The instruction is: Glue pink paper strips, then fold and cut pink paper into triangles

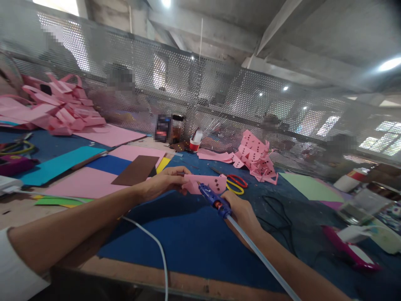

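My left hand (169, 179) is closed on the left end of a pink paper strip (210, 182) with dark spots on its right part. In my right hand (239, 205) is a blue hot glue gun (214, 200), its tip touching or just in front of the strip; I cannot tell which. A clear glue stick (260, 255) runs back from the gun over my right forearm. Just behind my right hand lie scissors (237, 184) with red and yellow handles. Beneath both hands is a dark blue mat (184, 242).
Pink, brown and blue sheets lie left, including a brown sheet (136, 170) and a turquoise sheet (62, 165). Piles of pink strips (72, 108) and spotted pink pieces (255, 156) stand farther back. A white cable (159, 242) hangs over the front edge. A perforated metal screen (200, 92) runs behind.
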Motion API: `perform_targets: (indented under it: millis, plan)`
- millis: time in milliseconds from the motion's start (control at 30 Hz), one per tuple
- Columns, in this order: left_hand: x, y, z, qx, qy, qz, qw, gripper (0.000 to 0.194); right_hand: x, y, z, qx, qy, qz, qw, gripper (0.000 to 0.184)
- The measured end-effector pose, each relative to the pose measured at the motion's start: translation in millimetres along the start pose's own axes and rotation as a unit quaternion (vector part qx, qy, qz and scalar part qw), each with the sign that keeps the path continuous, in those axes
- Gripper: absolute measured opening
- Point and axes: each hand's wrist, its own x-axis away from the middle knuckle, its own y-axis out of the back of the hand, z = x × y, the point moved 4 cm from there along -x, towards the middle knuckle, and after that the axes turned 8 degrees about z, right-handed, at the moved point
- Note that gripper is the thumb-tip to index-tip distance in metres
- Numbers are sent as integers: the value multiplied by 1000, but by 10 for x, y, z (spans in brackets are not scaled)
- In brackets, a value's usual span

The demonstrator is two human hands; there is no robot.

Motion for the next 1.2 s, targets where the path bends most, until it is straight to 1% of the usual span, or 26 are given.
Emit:
perform_targets:
  millis: [200,533,667,867,1200]
  plan:
    - [1,11,2,-2,2,-2,1000,20,8,13,13,-20,-9,6,1000,16]
    - [10,-3,-10,-5,4,-5,1000,21,7,16,13,-20,-13,7,1000,16]
    - [9,-7,-7,-4,4,-5,1000,22,3,19,20,-15,-6,2,1000,21]
    - [-11,26,29,-9,4,-5,1000,25,5,25,46,-13,5,-4,1000,13]
    - [7,26,11,-14,3,-3,1000,22,3,38,46,-9,5,-12,1000,12]
